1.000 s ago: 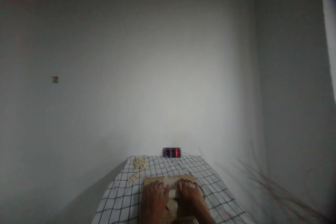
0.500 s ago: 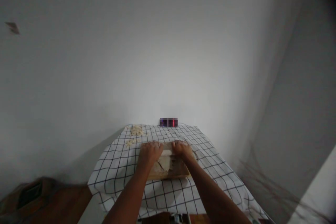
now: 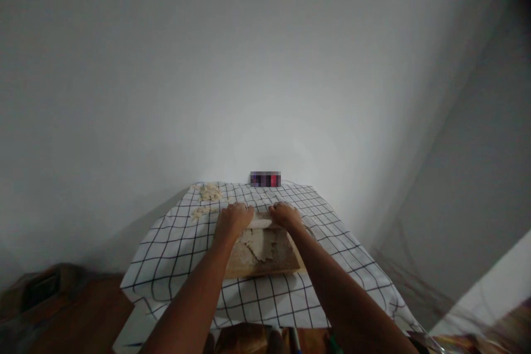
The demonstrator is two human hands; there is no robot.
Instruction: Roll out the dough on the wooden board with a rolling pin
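A pale rolling pin (image 3: 260, 223) lies crosswise over a wooden board (image 3: 265, 268). My left hand (image 3: 235, 218) is closed around its left end, and my right hand (image 3: 286, 215) grips the right end. On the board in front of the pin spreads a thin, flat sheet of pale dough (image 3: 261, 243) with ragged, cracked edges. Part of the dough and the board's far side are hidden by the pin and my hands.
A white checked cloth (image 3: 174, 243) covers the table. Small pale dough pieces (image 3: 210, 192) lie in heaps at the far left. A pixelated dark object (image 3: 265, 179) stands at the back against the wall. A blurred box-like object (image 3: 47, 287) is at lower left.
The view has tilted, so the table sits higher in it. Both hands and the pin are farther from the board's near edge, and more of the dough sheet shows.
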